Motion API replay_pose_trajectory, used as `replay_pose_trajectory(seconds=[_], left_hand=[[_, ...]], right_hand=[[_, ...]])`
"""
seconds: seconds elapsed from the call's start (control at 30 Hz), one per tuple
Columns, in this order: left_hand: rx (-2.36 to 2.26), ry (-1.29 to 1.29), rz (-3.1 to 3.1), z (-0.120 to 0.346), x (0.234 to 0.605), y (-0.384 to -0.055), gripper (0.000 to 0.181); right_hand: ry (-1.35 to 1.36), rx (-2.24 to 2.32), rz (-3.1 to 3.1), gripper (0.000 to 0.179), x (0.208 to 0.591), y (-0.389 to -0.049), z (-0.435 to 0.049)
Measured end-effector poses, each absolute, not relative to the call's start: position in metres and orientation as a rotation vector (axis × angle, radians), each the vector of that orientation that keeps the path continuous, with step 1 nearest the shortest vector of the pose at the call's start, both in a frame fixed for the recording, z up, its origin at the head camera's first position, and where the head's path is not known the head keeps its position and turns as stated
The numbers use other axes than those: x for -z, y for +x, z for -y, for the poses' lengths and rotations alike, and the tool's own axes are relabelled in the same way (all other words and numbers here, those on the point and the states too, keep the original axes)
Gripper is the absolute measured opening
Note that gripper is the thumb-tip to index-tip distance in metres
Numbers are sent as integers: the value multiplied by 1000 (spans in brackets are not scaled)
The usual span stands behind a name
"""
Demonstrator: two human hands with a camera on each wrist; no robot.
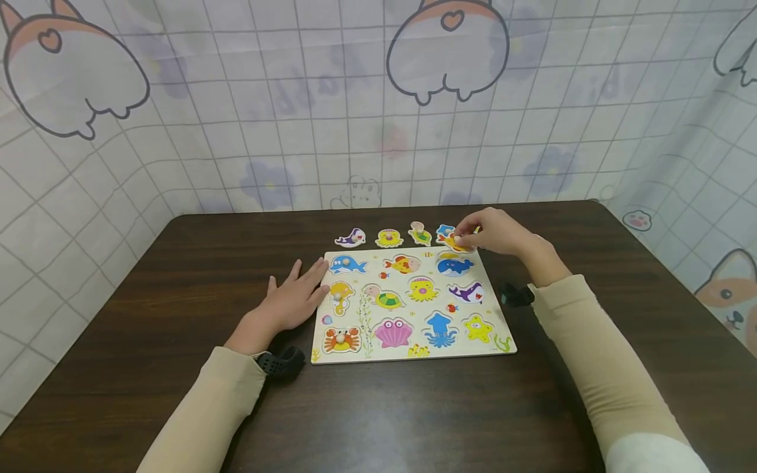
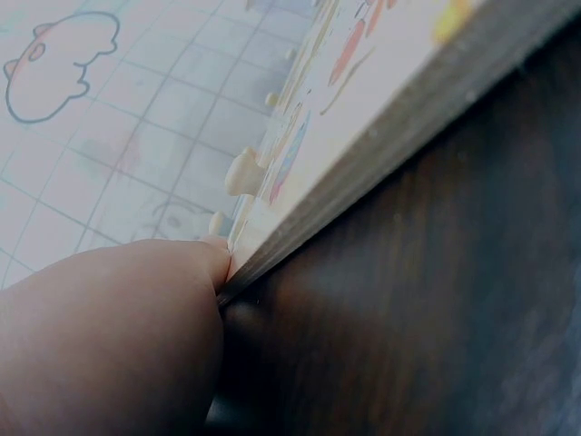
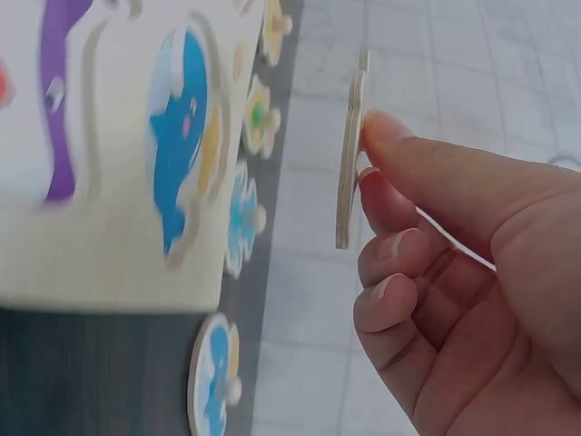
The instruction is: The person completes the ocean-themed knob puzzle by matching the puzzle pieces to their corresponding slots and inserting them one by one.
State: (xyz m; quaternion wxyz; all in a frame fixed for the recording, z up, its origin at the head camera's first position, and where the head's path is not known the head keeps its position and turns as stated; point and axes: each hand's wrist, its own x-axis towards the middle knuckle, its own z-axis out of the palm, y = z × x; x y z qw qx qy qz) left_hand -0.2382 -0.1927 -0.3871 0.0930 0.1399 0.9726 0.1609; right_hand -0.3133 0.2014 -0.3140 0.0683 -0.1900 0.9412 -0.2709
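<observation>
My right hand (image 1: 493, 231) pinches an orange fish puzzle piece (image 1: 454, 243) over the far right corner of the puzzle board (image 1: 434, 348). In the right wrist view this piece is held edge-on between thumb and fingertips. My left hand (image 1: 290, 302) lies with fingers spread, its fingertips at the board's left edge. A knobbed dolphin piece (image 1: 347, 265), a yellow seahorse piece (image 1: 340, 297) and a crab piece (image 1: 341, 339) sit in the left column. The other printed pictures, such as the pink shell (image 1: 393, 333), show no knobs.
Along the board's far edge lie a purple whale piece (image 1: 351, 238), an octopus piece (image 1: 389, 238), a turtle piece (image 1: 420, 234) and a blue piece (image 1: 443, 231). Another blue whale piece (image 3: 214, 377) lies beyond the board's corner. The dark wooden table (image 1: 378, 420) ends at a patterned cloth (image 1: 355, 131).
</observation>
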Motion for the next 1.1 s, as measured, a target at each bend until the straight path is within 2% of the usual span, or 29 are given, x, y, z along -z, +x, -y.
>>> replay_pose_trajectory(seconds=[0.5, 1.1], left_hand=[[-482, 416, -2888, 193, 387, -238, 67], [-481, 402, -2884, 192, 386, -238, 66]], right_hand=[[-653, 838, -2774, 14, 319, -322, -153], [-635, 834, -2708, 12, 333, -326, -121]])
